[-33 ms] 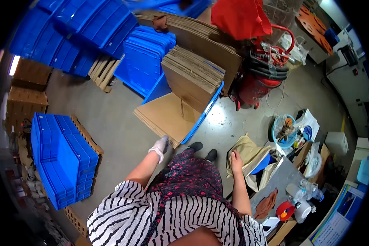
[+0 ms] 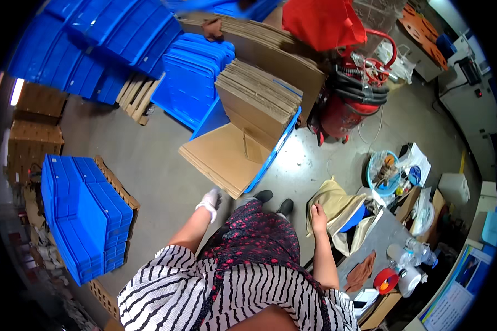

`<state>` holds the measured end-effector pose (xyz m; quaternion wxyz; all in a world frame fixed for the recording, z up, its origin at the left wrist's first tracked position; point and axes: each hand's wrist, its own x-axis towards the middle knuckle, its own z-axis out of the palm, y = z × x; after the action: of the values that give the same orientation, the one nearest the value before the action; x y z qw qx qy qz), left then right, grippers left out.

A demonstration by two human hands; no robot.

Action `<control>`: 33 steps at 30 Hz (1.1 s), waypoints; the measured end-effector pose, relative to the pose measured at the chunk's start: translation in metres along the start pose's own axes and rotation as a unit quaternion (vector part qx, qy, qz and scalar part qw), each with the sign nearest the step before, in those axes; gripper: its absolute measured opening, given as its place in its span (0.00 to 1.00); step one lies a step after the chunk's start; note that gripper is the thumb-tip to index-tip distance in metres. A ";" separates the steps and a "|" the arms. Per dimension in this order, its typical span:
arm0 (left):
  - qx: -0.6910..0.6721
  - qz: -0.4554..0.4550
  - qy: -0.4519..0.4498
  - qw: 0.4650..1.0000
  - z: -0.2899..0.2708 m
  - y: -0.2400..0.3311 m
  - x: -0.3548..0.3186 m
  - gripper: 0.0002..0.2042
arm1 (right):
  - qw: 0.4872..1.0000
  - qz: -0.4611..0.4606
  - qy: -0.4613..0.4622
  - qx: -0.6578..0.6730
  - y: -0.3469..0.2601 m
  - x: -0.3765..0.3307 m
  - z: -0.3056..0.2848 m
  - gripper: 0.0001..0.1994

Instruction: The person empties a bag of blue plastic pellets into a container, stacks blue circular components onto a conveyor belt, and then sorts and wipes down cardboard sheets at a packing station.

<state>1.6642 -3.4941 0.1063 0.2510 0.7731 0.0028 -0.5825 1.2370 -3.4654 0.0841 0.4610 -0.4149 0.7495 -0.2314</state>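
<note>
My left hand, in a white glove, hangs just off the near left corner of the flat cardboard sheets. Its fingertips are grey and blurred, so I cannot tell whether they are open or closed. The sheets lean out of a blue crate, and a stack of upright cardboard stands behind them in it. Bare and with curled fingers, my right hand is beside a beige cloth bag. Whatever it may hold is hidden.
Blue lids stand upright behind the cardboard. Stacked blue crates are at left, more at the far left. A red vacuum cleaner stands at far right. Near right, a grey table carries bottles and a red tape roll.
My left hand has drawn back slightly from the cardboard corner, toward me and to the left. My right hand stays by the beige bag.
</note>
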 end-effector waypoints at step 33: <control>0.042 0.083 -0.032 0.995 0.046 0.066 0.190 0.16 | 0.943 0.252 0.096 0.195 0.019 -0.153 0.098 0.16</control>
<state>1.7036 -3.6242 -0.0492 0.2658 0.7612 -0.0937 -0.5841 1.3511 -3.3238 0.1012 0.5024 -0.0902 0.8105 -0.2875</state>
